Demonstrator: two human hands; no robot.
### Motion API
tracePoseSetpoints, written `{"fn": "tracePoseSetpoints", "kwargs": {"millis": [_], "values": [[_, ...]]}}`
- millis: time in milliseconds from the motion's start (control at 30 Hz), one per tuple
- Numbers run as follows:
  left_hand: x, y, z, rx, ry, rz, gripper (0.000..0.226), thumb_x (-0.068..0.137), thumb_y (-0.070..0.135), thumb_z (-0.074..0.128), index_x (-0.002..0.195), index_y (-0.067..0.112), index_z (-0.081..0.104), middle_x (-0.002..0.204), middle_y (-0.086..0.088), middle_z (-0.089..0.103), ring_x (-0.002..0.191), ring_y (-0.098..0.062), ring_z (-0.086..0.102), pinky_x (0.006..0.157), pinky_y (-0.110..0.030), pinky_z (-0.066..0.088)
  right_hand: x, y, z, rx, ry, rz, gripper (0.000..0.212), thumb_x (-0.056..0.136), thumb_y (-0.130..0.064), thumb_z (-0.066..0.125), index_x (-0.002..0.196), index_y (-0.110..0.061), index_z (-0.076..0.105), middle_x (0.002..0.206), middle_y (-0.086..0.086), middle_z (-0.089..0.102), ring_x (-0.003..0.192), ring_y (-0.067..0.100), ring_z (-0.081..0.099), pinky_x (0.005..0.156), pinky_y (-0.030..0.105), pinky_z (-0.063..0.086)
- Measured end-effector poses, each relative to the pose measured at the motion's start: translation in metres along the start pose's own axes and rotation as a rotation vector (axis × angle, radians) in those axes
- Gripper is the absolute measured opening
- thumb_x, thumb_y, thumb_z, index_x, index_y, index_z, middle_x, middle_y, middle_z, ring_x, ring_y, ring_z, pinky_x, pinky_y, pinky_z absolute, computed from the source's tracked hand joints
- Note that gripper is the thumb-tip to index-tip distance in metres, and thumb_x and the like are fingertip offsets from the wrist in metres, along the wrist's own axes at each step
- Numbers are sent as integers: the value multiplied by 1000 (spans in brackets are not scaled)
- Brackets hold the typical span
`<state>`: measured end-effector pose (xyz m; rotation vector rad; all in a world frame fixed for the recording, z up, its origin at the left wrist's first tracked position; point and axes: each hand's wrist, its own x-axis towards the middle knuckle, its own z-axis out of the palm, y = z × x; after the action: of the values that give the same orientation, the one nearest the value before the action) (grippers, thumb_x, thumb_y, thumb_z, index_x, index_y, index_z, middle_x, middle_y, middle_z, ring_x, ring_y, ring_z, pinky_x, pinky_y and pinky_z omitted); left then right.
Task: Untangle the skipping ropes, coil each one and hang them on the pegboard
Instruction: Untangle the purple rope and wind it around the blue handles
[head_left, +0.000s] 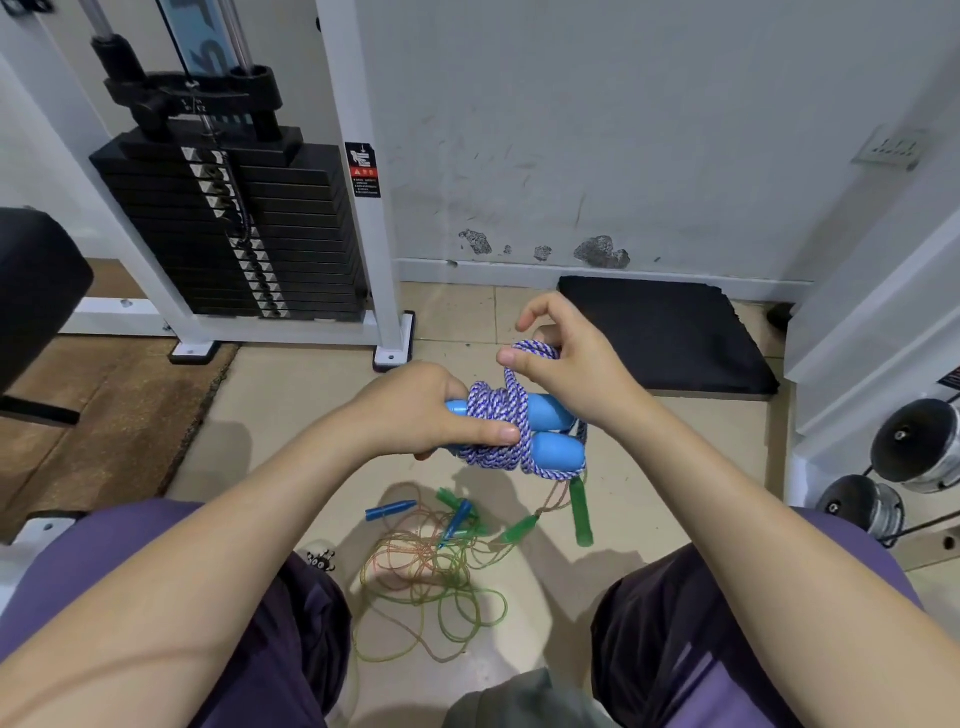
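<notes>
A purple-and-white braided skipping rope (496, 410) is wound around its two light-blue handles (556, 451), held in front of me above the floor. My left hand (415, 410) grips the bundle at its left end, thumb pressed on the windings. My right hand (563, 364) holds a loop of the same rope above the bundle, with thumb and fingers curled round it. On the floor between my knees lies a tangle of thin green and orange ropes (431, 577) with green handles (580, 512) and blue handles (389, 510). No pegboard is in view.
A white weight-stack machine (234, 223) stands at the back left, with a black padded seat (36, 291) at the far left. A black mat (670, 332) lies by the wall. Dumbbells (914, 447) sit on a rack at the right.
</notes>
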<state>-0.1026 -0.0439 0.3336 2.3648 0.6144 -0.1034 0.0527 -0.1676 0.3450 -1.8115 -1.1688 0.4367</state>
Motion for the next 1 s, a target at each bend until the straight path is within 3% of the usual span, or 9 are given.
{"fn": "tracePoseSetpoints", "kwargs": {"millis": [133, 233, 333, 400, 533, 633, 767, 867, 1000], "values": [[0, -6, -3, 4, 69, 12, 82, 47, 92, 54, 63, 11, 62, 42, -1, 57, 42, -11, 50, 60, -32, 49, 1, -1, 1, -4, -54, 2, 19, 89, -16, 70, 78, -11, 55, 66, 0, 47, 57, 3, 36, 58, 24, 31], [-1, -10, -7, -164, 142, 7, 80, 51, 88, 59, 63, 9, 63, 42, -3, 57, 40, -9, 48, 49, -22, 39, 0, -2, 0, 107, -118, 149, 24, 93, -35, 64, 78, -16, 60, 71, -3, 54, 65, 7, 46, 64, 26, 36], [0, -11, -12, -372, 215, -6, 65, 56, 84, 60, 49, 19, 62, 38, -3, 54, 37, -7, 46, 44, -12, 36, -2, -2, -2, 336, -211, 232, 29, 92, -47, 61, 92, -18, 65, 77, -2, 63, 67, 14, 56, 64, 30, 43], [0, -10, -12, -443, 249, -20, 65, 59, 83, 59, 45, 19, 59, 37, -3, 52, 36, -6, 45, 43, -11, 37, -2, -2, -2, 464, -246, 241, 37, 89, -47, 62, 106, -13, 64, 79, 3, 65, 62, 20, 59, 55, 29, 44], [5, -7, -8, -594, 345, -80, 64, 73, 77, 59, 49, 18, 58, 39, -6, 52, 35, -10, 42, 40, -16, 35, 0, 0, 2, 670, -278, 243, 31, 92, -40, 60, 106, -12, 59, 81, 5, 63, 52, 20, 53, 46, 24, 37], [10, -6, -7, -669, 391, -126, 62, 83, 70, 60, 60, 12, 61, 42, -8, 54, 35, -12, 43, 38, -17, 33, 1, 1, 10, 650, -231, 277, 37, 98, -47, 50, 99, -11, 56, 76, 9, 61, 44, 17, 42, 43, 24, 29], [8, -4, -3, -680, 219, -165, 63, 82, 70, 58, 72, 8, 64, 48, -10, 60, 38, -16, 52, 40, -18, 43, 0, 5, 14, 548, -165, 334, 49, 97, -56, 45, 75, -13, 53, 64, 8, 55, 39, 15, 33, 48, 27, 21], [6, -3, -5, -739, 50, -146, 60, 83, 69, 61, 93, 9, 65, 64, -16, 69, 56, -27, 69, 51, -26, 55, 0, 6, 12, 519, -164, 287, 50, 98, -53, 46, 71, -11, 53, 60, 10, 52, 38, 15, 32, 49, 30, 19], [3, -4, -4, -965, -55, 15, 42, 80, 40, 72, 117, 27, 55, 99, -11, 75, 79, -33, 73, 54, -32, 56, -3, 4, 13, 491, -250, 245, 55, 99, -51, 44, 65, -9, 53, 52, 8, 49, 36, 14, 32, 46, 29, 19]]}}
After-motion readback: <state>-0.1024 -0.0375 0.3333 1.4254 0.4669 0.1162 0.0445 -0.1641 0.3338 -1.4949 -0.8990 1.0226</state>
